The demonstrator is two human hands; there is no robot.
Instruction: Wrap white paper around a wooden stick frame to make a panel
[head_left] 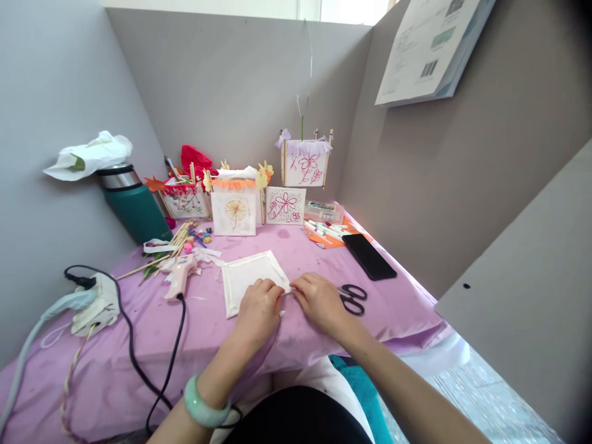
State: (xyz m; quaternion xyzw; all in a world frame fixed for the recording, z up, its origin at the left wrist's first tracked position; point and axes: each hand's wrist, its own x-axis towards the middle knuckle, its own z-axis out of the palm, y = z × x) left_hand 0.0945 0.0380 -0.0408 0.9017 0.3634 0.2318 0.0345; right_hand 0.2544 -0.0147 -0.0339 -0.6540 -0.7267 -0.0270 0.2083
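A white square panel (252, 274) with a raised, folded border lies on the purple cloth before me. My left hand (259, 305) rests over its near right part, thumb and fingers closed at the edge. Beside it, my right hand (319, 299) pinches at the same right corner, its fingertips almost meeting the left ones. What lies exactly between the fingertips is hidden. Black-handled scissors (354, 299) lie just right of my right hand, their blades partly covered by it. A pale pink glue gun (181, 274) lies on its side left of the panel.
Decorated panels (285, 205) and box lanterns (306, 161) stand along the back. A black phone (369, 256) and markers (326, 230) lie at right. At left are a green bottle (134, 206), thin sticks (180, 240), a power strip (97, 305) and trailing cords. Grey partitions enclose the table.
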